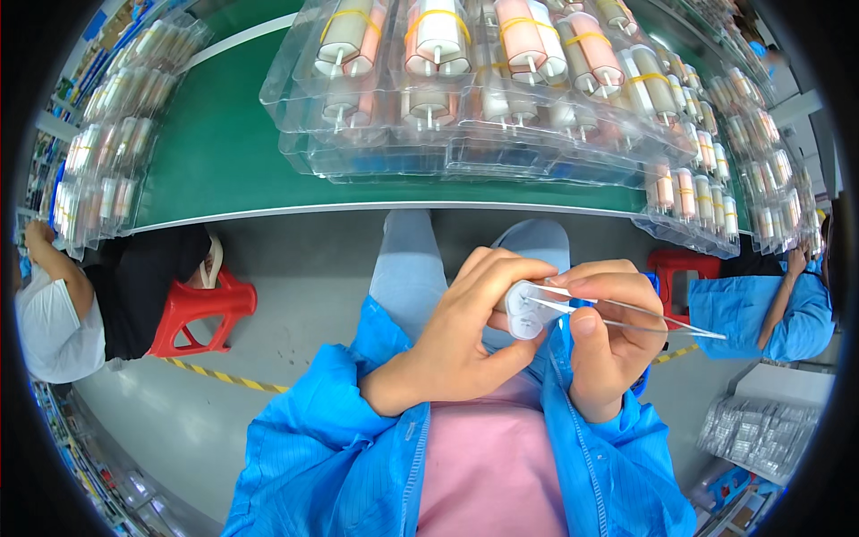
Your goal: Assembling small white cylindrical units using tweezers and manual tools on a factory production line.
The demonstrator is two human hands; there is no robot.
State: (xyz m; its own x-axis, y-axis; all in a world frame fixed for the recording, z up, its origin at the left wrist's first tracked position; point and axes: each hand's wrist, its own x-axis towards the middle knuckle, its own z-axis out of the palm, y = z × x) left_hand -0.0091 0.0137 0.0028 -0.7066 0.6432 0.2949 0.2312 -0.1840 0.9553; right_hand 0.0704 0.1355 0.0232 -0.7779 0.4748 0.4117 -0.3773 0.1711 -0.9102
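In front of my chest, my left hand (461,331) is closed around a white piece with rounded lobes (523,328), probably a bundle of tubes seen end-on. Its end face points toward my right hand. A pair of metal tweezers (664,319) is pinched between the thumb and fingers of my right hand (617,336). Their two tips reach the end face of the white piece, slightly apart. Whether the tips grip anything there is too small to tell. My left fingers hide most of the white piece's length.
Across the green table (224,134) ahead stand stacked clear plastic trays (376,148) of pink, white and grey tubes tied with yellow bands. More filled trays (116,152) line the left. People sit on both sides, one near a red stool (210,309). A box of clear packs (756,434) stands at lower right.
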